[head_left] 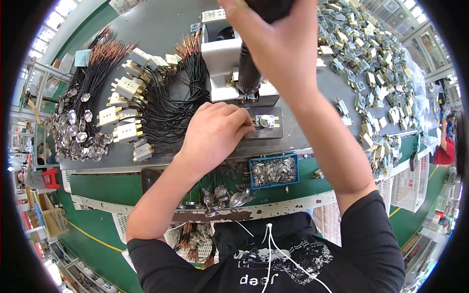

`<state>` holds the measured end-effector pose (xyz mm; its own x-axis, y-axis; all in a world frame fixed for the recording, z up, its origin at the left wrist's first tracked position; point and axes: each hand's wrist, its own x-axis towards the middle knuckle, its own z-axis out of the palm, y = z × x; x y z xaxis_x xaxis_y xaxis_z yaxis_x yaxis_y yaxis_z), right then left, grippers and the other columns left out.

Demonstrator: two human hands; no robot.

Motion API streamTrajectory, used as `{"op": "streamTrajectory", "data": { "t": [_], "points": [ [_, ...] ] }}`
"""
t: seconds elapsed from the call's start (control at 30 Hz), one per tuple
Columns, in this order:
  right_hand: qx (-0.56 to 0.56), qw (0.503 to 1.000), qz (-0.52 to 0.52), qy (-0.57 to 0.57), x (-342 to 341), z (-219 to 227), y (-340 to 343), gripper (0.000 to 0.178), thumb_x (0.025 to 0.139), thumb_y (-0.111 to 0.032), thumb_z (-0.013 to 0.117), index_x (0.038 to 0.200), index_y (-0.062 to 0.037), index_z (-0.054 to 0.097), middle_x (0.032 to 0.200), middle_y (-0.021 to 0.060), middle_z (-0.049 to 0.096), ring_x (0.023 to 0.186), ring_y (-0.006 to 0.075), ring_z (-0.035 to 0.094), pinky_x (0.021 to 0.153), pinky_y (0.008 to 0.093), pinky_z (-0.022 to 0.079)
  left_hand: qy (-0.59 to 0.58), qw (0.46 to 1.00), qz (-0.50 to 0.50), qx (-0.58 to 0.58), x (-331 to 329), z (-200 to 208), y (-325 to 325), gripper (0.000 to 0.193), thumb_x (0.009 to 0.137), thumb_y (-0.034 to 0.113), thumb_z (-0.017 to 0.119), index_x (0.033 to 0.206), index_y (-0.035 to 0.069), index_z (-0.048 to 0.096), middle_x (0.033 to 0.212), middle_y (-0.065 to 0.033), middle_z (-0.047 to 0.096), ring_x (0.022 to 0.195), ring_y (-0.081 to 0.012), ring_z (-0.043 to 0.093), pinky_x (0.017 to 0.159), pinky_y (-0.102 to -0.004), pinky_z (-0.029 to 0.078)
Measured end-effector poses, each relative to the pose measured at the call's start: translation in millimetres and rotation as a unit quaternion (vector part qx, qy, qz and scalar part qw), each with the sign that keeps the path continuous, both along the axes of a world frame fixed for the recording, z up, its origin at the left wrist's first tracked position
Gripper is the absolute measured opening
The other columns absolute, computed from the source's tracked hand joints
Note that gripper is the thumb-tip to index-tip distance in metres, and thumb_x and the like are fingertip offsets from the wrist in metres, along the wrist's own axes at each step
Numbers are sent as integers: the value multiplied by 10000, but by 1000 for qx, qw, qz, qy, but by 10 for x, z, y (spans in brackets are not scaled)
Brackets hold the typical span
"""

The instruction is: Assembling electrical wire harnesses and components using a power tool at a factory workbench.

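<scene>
My left hand (pixel 215 128) is closed, its thumb and fingertips pinched together at the left end of a small component (pixel 265 121) with a round metal stud and brass tabs. What lies between those fingers is hidden. The component sits on a dark metal block (pixel 268 133) in front of a white bench press (pixel 222 56). Higher up, my right hand (pixel 281 46) wraps round a thick black handle (pixel 271 7), partly cut off by the upper edge. A black shaft (pixel 249 73) slants down below that hand, its lower end behind the component.
Black cables (pixel 163 112) with white-and-brass plugs (pixel 128 89) lie left, beside round metal caps (pixel 80 129). Many loose grey and cream housings (pixel 369 63) cover the right side. A blue tray (pixel 274 171) of small metal pieces stands near the front edge, beside several springs and metal caps (pixel 239 198).
</scene>
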<state>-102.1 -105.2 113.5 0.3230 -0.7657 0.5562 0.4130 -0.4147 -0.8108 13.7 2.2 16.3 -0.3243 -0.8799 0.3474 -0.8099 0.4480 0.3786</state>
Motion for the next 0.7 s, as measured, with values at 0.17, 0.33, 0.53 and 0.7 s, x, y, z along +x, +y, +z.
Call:
{"op": "streamTrajectory", "data": {
  "t": [0.17, 0.33, 0.53, 0.7],
  "points": [
    [-90, 993, -67, -27, -24, -3, 222, 906, 864, 119, 679, 1587, -36, 155, 1458, 175, 456, 1272, 253, 567, 1079, 383, 469, -3, 1000, -8, 7, -49, -49, -5, 162, 820, 212, 783, 849, 108, 662, 815, -17, 666, 832, -232, 655, 790, -392, 477],
    [-45, 996, -60, -52, -55, -73, 151, 825, 866, 114, 691, 1533, -48, 234, 1308, 142, 554, 1121, 194, 638, 901, 335, 569, -46, 998, -19, -30, -120, -120, -17, 209, 814, 253, 781, 873, 122, 629, 784, -2, 613, 828, -197, 625, 792, -374, 469],
    [-22, 997, -35, -57, -67, -110, 192, 656, 881, 113, 690, 1394, -45, 314, 1089, 119, 632, 916, 147, 672, 722, 268, 565, -40, 999, -18, -27, -141, -181, -15, 213, 806, 243, 783, 877, 124, 622, 788, 2, 602, 835, -189, 624, 776, -367, 461],
    [-32, 998, -44, -28, -81, -120, 197, 664, 889, 140, 673, 1391, -55, 285, 1050, 128, 638, 841, 128, 668, 637, 253, 537, -43, 998, -17, -31, -140, -203, -17, 209, 806, 239, 783, 900, 123, 637, 799, -1, 605, 840, -194, 626, 769, -371, 465]
  ]
}}
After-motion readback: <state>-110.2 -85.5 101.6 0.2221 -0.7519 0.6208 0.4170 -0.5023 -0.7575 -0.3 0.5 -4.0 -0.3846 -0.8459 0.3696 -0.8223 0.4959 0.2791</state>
